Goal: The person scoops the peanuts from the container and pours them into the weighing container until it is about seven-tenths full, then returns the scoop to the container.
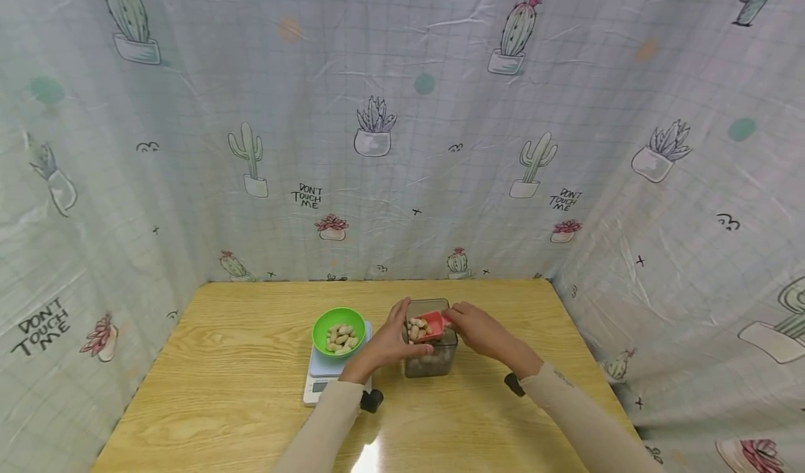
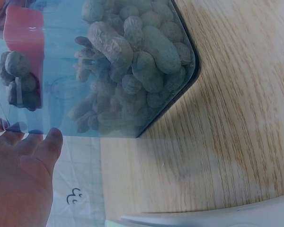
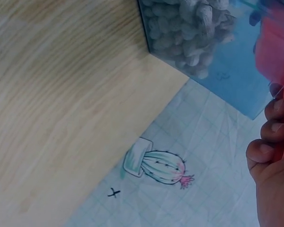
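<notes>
A clear, dark-tinted container (image 1: 430, 366) stands on the table, with unshelled peanuts (image 2: 132, 61) heaped in its lower part. My left hand (image 1: 388, 339) grips it at the left side near the rim, thumb toward the front; the left wrist view shows the fingers (image 2: 49, 146) against the wall. In my right hand (image 1: 479, 330) is the handle of a red scoop (image 1: 434, 323). The scoop's bowl is inside the container's upper part and carries several peanuts (image 1: 418, 329). The right wrist view has the right fingers (image 3: 274, 130) curled round the red handle.
Left of the container, a green bowl (image 1: 319, 331) with peanuts (image 1: 342, 338) rests on a white kitchen scale (image 1: 312, 389). The wooden table (image 1: 239, 361) ends at a hanging cactus-print sheet (image 1: 409, 179) at the back and sides.
</notes>
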`<state>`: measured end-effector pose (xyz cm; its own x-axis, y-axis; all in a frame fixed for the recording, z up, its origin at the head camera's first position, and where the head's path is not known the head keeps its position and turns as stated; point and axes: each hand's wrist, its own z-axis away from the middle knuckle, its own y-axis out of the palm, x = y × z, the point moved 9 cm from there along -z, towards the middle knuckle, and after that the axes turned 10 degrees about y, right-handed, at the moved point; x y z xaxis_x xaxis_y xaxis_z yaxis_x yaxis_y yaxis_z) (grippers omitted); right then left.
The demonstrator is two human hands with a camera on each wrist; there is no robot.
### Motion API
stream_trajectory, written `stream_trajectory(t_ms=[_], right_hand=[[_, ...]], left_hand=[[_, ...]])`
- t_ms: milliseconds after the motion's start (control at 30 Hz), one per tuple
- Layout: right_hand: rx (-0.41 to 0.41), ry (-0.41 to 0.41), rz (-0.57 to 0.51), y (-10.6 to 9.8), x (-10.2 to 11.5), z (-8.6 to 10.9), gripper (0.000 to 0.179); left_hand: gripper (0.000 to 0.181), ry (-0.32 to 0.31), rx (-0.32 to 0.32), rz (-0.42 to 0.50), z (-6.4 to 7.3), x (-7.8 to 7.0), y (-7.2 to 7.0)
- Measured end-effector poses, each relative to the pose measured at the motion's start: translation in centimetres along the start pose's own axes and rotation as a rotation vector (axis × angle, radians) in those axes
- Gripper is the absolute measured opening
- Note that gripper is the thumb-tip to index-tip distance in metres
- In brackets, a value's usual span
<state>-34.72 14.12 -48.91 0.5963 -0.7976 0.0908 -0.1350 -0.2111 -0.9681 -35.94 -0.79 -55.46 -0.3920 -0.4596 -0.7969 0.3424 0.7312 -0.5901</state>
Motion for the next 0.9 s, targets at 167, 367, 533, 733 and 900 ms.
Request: stream_trajectory(t_ms=[167, 367, 533, 733, 900], right_hand=[[-0.026, 0.034, -0.044, 0.2, -0.6, 0.5, 0.023], [-0.090, 0.051, -0.105, -0.2, -1.1, 0.7, 0.020], [-0.110, 0.079, -0.152, -0.2, -1.7, 1.0, 0.020], [-0.128, 0.126, -0.182, 0.0, -2.6, 1.5, 0.021], [-0.174, 0.119, -0.174, -0.6, -3.0, 1.6, 0.020]], left_hand=[[0.120, -0.005, -0.001, -0.001, 0.0, 0.1, 0.1], [0.120, 0.000, -0.007, -0.005, -0.1, 0.0, -0.1], [0.119, -0.006, -0.001, -0.010, 0.0, -0.1, -0.1], [0.119, -0.018, 0.002, -0.015, 0.1, -0.1, -0.1], [0.118, -0.014, 0.002, -0.001, 0.1, 0.0, 0.0]])
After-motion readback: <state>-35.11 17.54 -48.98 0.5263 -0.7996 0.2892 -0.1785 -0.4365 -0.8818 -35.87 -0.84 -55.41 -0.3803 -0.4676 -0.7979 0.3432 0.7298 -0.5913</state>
